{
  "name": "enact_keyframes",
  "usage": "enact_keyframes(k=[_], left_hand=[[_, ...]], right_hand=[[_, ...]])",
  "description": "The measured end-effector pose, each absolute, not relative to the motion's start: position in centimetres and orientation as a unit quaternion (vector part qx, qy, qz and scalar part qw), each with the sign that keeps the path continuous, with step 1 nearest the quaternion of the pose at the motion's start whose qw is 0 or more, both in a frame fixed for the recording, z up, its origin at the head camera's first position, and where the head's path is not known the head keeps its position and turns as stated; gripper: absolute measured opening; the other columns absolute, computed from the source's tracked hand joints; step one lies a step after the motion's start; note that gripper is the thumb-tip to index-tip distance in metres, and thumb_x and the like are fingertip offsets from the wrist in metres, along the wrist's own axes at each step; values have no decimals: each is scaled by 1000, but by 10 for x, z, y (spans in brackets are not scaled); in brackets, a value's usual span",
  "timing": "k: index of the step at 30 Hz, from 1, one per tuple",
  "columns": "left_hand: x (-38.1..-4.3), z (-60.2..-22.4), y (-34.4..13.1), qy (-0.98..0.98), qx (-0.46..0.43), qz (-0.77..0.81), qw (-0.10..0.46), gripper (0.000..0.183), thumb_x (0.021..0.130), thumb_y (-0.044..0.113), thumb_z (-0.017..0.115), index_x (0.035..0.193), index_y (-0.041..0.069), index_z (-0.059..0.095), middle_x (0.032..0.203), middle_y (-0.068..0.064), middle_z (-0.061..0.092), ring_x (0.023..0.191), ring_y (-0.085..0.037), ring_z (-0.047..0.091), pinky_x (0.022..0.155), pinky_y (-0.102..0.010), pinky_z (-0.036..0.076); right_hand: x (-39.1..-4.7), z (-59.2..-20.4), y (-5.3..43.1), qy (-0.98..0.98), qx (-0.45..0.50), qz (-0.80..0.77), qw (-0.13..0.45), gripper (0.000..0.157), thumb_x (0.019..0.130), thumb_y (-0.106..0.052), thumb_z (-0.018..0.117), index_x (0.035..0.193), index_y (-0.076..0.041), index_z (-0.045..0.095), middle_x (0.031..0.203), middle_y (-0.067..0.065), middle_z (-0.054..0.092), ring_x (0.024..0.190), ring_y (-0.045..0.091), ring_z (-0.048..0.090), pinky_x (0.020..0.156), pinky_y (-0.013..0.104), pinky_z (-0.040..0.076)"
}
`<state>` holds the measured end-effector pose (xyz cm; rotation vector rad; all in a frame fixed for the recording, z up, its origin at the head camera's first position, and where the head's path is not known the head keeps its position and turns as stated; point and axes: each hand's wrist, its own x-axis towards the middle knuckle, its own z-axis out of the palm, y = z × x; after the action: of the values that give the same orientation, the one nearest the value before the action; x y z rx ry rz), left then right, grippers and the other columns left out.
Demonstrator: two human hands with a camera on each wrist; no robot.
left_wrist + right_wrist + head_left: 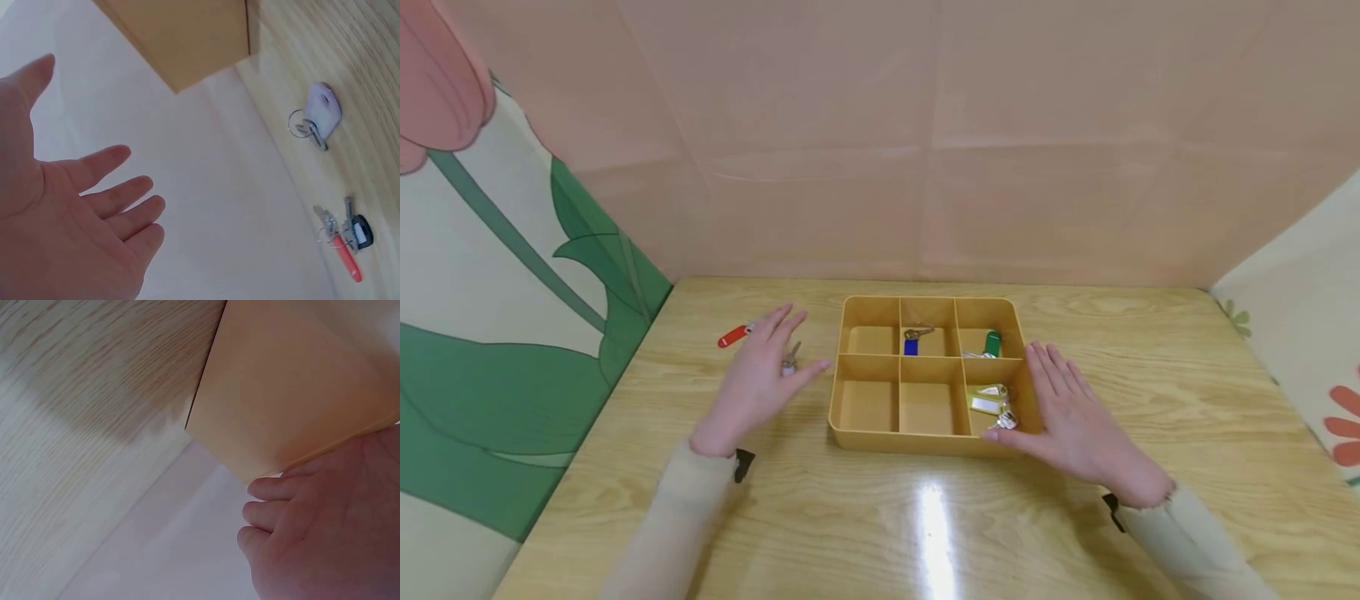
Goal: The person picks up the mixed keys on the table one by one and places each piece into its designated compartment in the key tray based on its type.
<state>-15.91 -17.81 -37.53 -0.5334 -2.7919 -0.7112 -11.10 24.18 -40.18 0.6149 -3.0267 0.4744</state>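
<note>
My left hand (751, 379) hovers left of a tan divided tray (910, 442), its fingers spread and nothing in its grasp. Below it, partly hidden, lie a key with a red tag (732, 337) and another key (793, 355). The left wrist view shows a pale lilac tag (323, 111) on a key ring, and a black-headed key (362, 231) beside the red tag. Along the tray's right wall rests my right hand (1078, 429), fingers extended and thumb over the front corner. In the right wrist view its fingers lie at the rim.
Inside the tray, a blue-tagged key (912, 345) sits back middle, a green tag (992, 343) back right, and yellow-tagged keys (987, 405) front right. The wooden table (820, 517) meets a pink cloth (925, 208) behind and patterned cloths at both sides.
</note>
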Motion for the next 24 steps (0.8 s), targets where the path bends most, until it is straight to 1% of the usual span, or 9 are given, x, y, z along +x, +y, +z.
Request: enact_keyframes(k=[3,8,13,17,24], left_hand=[[-163,-375,-181,-944,-165,-273,89,84,94,58,67,155,6,41,163,-17,29,148,-37,26,115,-59,29],[-171,-379,-189,-940,-142,-301,72,81,96,56,65,155,7,41,164,-16,28,148,-37,27,116,-59,29],[-179,-384,-195,-941,-124,-309,61,78,97,53,65,153,3,43,160,-18,34,146,-38,31,116,-58,29],[-183,-387,-200,-940,-106,-320,46,78,96,52,67,151,1,46,155,-18,42,142,-38,38,114,-56,33],[-191,-392,-206,-936,-64,-345,10,75,95,49,70,147,0,49,145,-20,52,127,-39,53,102,-55,47]], right_hand=[[-111,-402,242,-969,196,152,10,122,87,-72,62,161,1,-2,167,22,0,153,41,1,122,54,4],[-111,-402,243,-969,198,150,14,122,87,-72,62,161,0,-3,167,23,1,152,43,3,122,54,5],[-111,-402,243,-968,198,152,15,122,87,-72,63,161,0,-3,167,23,1,152,43,4,122,53,4],[-111,-402,242,-968,197,155,14,122,87,-72,63,161,-1,-4,167,22,2,152,42,3,122,53,4],[-110,-401,242,-969,194,155,10,123,87,-72,63,162,-2,-5,167,22,1,152,42,3,122,54,4]])
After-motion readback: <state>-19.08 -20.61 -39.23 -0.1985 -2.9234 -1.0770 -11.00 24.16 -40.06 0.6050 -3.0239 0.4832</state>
